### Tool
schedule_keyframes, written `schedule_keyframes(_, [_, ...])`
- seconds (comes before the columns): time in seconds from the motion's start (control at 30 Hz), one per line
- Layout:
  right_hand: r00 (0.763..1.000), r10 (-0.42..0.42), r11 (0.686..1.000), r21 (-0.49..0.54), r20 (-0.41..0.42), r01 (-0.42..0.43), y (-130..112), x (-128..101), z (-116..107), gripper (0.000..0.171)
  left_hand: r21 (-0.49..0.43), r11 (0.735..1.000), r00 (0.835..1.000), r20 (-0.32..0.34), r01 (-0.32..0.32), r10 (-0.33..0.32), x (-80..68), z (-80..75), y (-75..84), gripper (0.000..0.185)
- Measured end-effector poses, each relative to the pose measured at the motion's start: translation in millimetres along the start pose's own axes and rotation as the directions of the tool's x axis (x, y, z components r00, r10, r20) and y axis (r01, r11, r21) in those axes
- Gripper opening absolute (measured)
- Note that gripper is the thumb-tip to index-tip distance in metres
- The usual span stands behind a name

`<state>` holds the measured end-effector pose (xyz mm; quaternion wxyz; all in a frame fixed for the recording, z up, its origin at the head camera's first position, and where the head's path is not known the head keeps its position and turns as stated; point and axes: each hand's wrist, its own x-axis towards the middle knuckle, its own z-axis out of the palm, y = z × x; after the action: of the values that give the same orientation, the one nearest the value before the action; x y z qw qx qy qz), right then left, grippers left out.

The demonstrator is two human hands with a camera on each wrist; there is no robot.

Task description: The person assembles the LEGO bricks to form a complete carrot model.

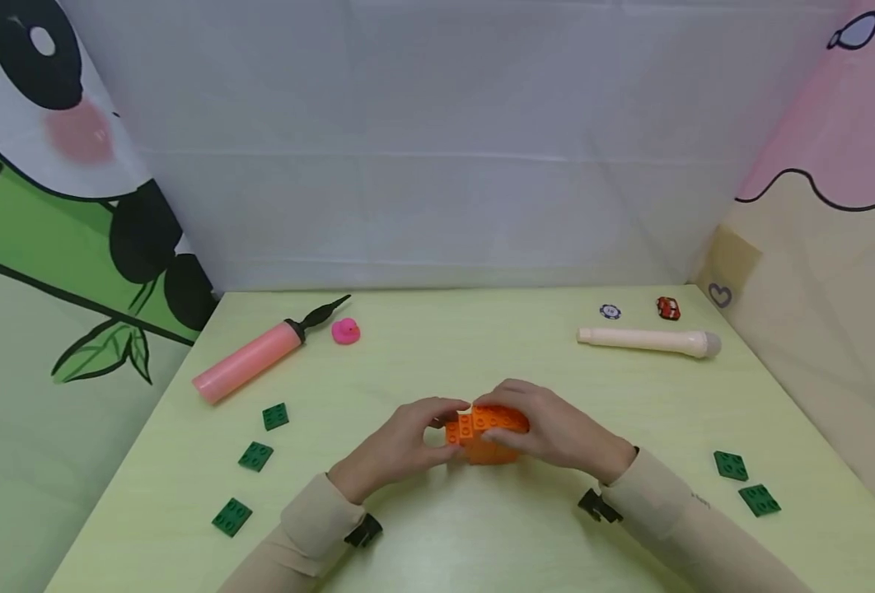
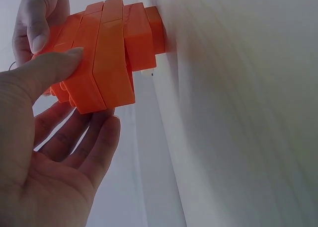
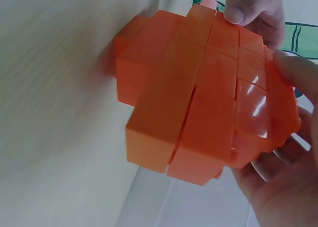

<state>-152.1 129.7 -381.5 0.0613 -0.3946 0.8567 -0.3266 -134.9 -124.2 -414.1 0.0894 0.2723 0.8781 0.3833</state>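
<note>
A stepped build of orange toy bricks (image 1: 485, 449) stands at the middle of the table, studs showing on top. My left hand (image 1: 400, 438) grips its left end; in the left wrist view the thumb lies on one face and the fingers are curled on the opposite side of the build (image 2: 99, 63). From the right, my right hand (image 1: 559, 428) holds it between thumb and fingers. The right wrist view shows the layered bricks (image 3: 198, 98) close up, the lowest, narrower layers at or near the tabletop. Fingers hide part of the build in the head view.
Green bricks lie on the left (image 1: 255, 455) and right (image 1: 730, 465) of the table (image 1: 437, 535). Behind are a pink hand pump (image 1: 248, 362), a pink toy duck (image 1: 346, 331), a white toy microphone (image 1: 645, 341), a round chip (image 1: 610, 311) and a red toy car (image 1: 668, 308).
</note>
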Motion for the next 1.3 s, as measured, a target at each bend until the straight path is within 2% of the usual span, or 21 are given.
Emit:
schedule_keyframes(0.17, [0.999, -0.005, 1.0, 0.022, -0.047, 0.006, 11.1, -14.3, 0.7, 0.043, 0.008, 1.0, 1.0, -0.002, -0.005, 0.005, -0.3, 2.2, 0.6, 0.053])
schedule_keyframes(0.33, [0.993, -0.007, 0.998, 0.053, -0.117, 0.013, 28.4, -31.1, 1.3, 0.044, 0.007, 1.0, 1.0, -0.013, -0.007, 0.007, -1.3, 3.1, 1.8, 0.053])
schedule_keyframes(0.57, [0.99, -0.043, 0.995, 0.088, -0.134, 0.055, 42.4, -37.2, 7.6, 0.048, 0.021, 1.0, 1.0, -0.021, -0.009, 0.009, -3.9, 0.4, 0.9, 0.055])
schedule_keyframes(0.73, [0.988, -0.046, 0.994, 0.09, -0.147, 0.06, 41.8, -34.9, 8.9, 0.048, 0.037, 0.998, 0.998, -0.025, 0.05, -0.049, -10.9, -6.9, 0.0, 0.058])
schedule_keyframes(0.87, [0.986, -0.048, 0.994, 0.086, -0.159, 0.062, 41.0, -35.1, 8.3, 0.048, 0.107, 0.985, 0.989, -0.077, 0.136, -0.129, -35.7, -25.7, -1.4, 0.056])
schedule_keyframes(0.93, [0.985, -0.047, 0.994, 0.087, -0.164, 0.062, 40.5, -35.5, 7.7, 0.048, 0.161, 0.964, 0.974, -0.119, 0.211, -0.193, -56.3, -39.0, -3.0, 0.053])
schedule_keyframes(1.0, [0.984, -0.046, 0.995, 0.084, -0.17, 0.061, 40.3, -35.9, 7.0, 0.048, 0.199, 0.936, 0.952, -0.162, 0.291, -0.261, -80.2, -51.4, -8.2, 0.05])
schedule_keyframes(1.1, [0.984, -0.053, 0.995, 0.078, -0.173, 0.067, 40.3, -37.0, 6.9, 0.048, 0.206, 0.882, 0.902, -0.189, 0.424, -0.389, -119.9, -65.5, -19.6, 0.05])
schedule_keyframes(1.2, [0.983, -0.062, 0.995, 0.071, -0.172, 0.075, 40.4, -37.6, 6.7, 0.048, 0.214, 0.825, 0.851, -0.186, 0.523, -0.492, -155.9, -72.1, -35.5, 0.053])
schedule_keyframes(1.3, [0.983, -0.068, 0.994, 0.069, -0.168, 0.081, 40.3, -37.3, 6.2, 0.048, 0.254, 0.777, 0.817, -0.193, 0.576, -0.543, -183.3, -75.1, -51.0, 0.056])
